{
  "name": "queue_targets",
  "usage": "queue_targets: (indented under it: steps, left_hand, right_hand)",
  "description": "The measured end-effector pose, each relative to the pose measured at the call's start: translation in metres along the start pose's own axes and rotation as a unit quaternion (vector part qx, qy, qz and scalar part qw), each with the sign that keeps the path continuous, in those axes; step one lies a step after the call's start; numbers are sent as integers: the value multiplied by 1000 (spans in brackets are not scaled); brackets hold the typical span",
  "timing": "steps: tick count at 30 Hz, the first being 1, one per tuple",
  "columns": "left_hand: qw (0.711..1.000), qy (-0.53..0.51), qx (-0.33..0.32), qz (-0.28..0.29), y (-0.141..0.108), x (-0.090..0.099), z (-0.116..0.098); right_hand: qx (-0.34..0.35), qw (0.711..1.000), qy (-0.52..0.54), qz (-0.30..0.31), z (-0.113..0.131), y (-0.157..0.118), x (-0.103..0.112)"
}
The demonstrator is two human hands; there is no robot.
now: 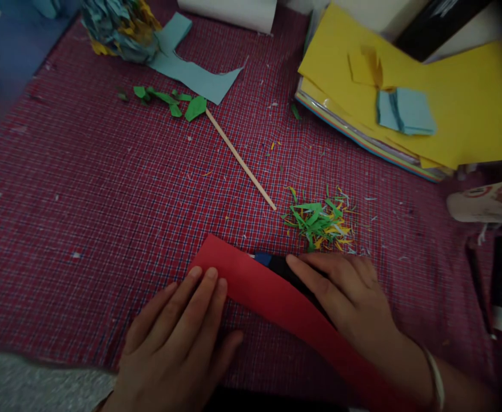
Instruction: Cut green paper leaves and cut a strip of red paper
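Observation:
A long red paper strip [255, 292] runs from the centre of the cloth down to the lower right. My left hand [178, 337] lies flat near its far end, fingers stretched out and fingertips pressing on the paper, thumb apart. My right hand [349, 297] is closed over a black tool with a blue collar and small pale tip [272, 262], lying along the strip's upper edge. Its kind cannot be made out, as the fingers cover most of it. Just beyond the right hand sits a heap of green, yellow and pale paper snippets [319, 223].
A thin wooden stick [242, 160] with green paper leaves [196, 109] lies ahead. Behind it are a pale blue paper offcut [212, 83] and a crumpled blue-yellow paper bunch [118, 28]. Yellow sheets [461, 74] top a stack at right, near a pale cylinder [486, 201].

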State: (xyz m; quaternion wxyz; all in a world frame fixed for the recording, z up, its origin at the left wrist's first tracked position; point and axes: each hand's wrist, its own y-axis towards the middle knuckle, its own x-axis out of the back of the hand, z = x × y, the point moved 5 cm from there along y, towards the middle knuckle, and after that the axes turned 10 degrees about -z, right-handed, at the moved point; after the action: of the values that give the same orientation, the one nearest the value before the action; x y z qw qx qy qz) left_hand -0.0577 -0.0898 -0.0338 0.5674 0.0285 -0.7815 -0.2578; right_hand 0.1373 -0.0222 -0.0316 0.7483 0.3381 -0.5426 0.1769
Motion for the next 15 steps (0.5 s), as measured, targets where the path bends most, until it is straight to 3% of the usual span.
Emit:
queue_targets:
  steps: [7, 15]
  left_hand:
    - [1000, 9, -17, 24, -8, -2, 3]
    - [1000, 8, -15, 2, -2, -1, 2]
  right_hand:
    - [1, 999, -16, -29, -5, -5, 4]
    - [-2, 1000, 15, 8, 4, 6, -4]
